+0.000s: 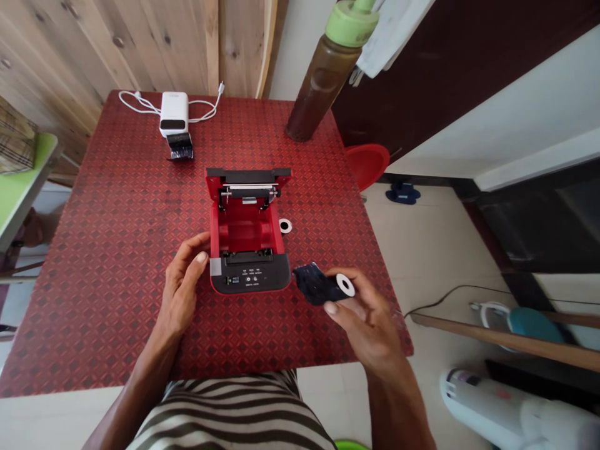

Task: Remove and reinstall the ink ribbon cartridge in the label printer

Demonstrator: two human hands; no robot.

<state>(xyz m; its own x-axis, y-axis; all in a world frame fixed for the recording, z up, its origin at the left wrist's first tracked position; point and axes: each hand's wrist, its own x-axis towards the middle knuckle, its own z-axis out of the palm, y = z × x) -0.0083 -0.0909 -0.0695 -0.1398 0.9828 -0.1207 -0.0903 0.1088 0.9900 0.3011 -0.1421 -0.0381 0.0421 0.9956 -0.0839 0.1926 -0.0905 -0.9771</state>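
Note:
A small red and black printer [247,240] sits in the middle of the red patterned table [117,250] with its lid swung open and its paper bay bare. My left hand [184,281] rests against its left front corner, fingers curved and touching the casing. To the right of the printer, my right hand [365,312] grips a dark paper roll with a white core [323,284], held just above the table edge. A small white ring [285,225] lies on the table beside the printer's right side.
A white device with a cable [174,114] and a dark strip stands at the table's far side. A tall brown bottle with a green cap [323,69] stands at the far right corner. A red stool [368,164] and floor clutter lie to the right.

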